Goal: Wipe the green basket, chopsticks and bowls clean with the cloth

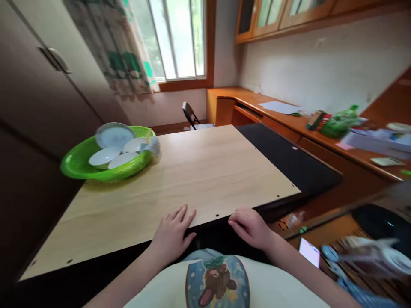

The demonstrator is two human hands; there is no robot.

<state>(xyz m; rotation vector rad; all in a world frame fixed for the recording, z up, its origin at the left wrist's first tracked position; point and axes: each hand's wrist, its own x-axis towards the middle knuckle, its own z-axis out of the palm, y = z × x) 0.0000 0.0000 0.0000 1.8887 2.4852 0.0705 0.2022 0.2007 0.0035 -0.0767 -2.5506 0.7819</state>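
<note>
My left hand [173, 233] rests on the near edge of the light wood table [199, 167], palm down with its fingers spread and nothing in it. At the same edge, farther right, my right hand [250, 226] is curled with its fingers bent under; whether anything is inside cannot be seen. A green plastic basin [112, 174] stands at the table's far left corner, away from both hands. In it are several white bowls [105, 156] and a larger dish [115, 137] tilted at the back. A grey-white cloth [153, 146] hangs over the basin's right rim.
A black panel [282, 154] adjoins the table's right side. Beyond it runs a wooden desk [244, 95] with paper [279, 107], a green plastic bag [340, 122] and a white box [379, 143]. A folding chair [189, 114] stands behind the table. A lit phone [309, 253] lies at lower right.
</note>
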